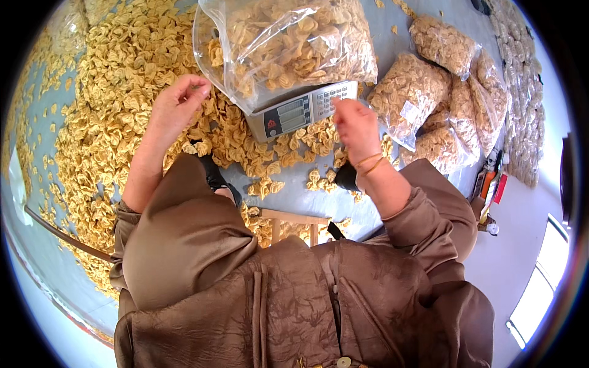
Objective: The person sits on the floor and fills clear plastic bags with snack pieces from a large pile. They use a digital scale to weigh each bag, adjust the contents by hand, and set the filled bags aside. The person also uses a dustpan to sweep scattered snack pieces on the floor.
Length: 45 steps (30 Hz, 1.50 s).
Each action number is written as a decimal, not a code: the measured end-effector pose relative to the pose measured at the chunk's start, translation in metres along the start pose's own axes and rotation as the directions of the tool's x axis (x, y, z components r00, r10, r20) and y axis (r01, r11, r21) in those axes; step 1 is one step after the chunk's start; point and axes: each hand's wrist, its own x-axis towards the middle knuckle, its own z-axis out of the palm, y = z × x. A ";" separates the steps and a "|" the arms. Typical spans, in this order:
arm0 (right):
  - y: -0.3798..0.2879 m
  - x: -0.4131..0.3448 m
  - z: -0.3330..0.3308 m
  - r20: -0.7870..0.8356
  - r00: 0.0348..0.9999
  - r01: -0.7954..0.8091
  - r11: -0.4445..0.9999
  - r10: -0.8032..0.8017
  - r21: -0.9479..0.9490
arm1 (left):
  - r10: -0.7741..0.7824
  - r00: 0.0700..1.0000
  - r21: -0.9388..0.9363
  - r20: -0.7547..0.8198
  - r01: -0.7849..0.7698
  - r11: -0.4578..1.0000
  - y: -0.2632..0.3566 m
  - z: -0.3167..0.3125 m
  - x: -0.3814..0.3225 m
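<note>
A large clear plastic bag (294, 46) of dried yellow, curled pieces lies on a digital weighing scale (303, 108) in front of me. The bag's mouth faces left, with its loose film hanging over the scale's left end. My left hand (181, 99) hovers beside that film, thumb and forefinger close together; whether a small thing is between them I cannot tell. At the scale's right end is my right hand (360, 131), slightly blurred, its fingers curled by the keypad (330, 97) with nothing visible in them. The scale's display looks dark and unreadable.
Loose dried pieces (124, 92) spread thickly over the floor at left and around the scale. Several filled bags (409, 94) are piled at right, before a long stack of packages (522, 101). A wooden stool (294, 216) stands below me; bottles (490, 184) stand near the wall.
</note>
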 end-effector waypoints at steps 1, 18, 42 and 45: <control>0.003 0.004 -0.008 -0.031 0.999 0.046 0.987 -0.042 0.156 | 0.000 1.000 0.024 -0.026 0.001 1.000 -0.003 -0.001 0.001; 0.074 -0.002 0.128 0.522 0.832 -0.374 0.885 0.189 0.276 | -0.018 0.993 -0.100 0.120 0.030 0.995 -0.018 0.035 0.009; 0.101 -0.007 0.054 0.475 0.826 -0.394 0.914 0.303 0.102 | -0.025 0.999 -0.368 -0.026 0.013 0.930 -0.039 0.039 0.070; 0.103 -0.003 0.053 0.477 0.828 -0.388 0.915 0.294 0.108 | 0.067 0.997 -0.220 -0.039 -0.074 0.973 -0.039 0.041 0.068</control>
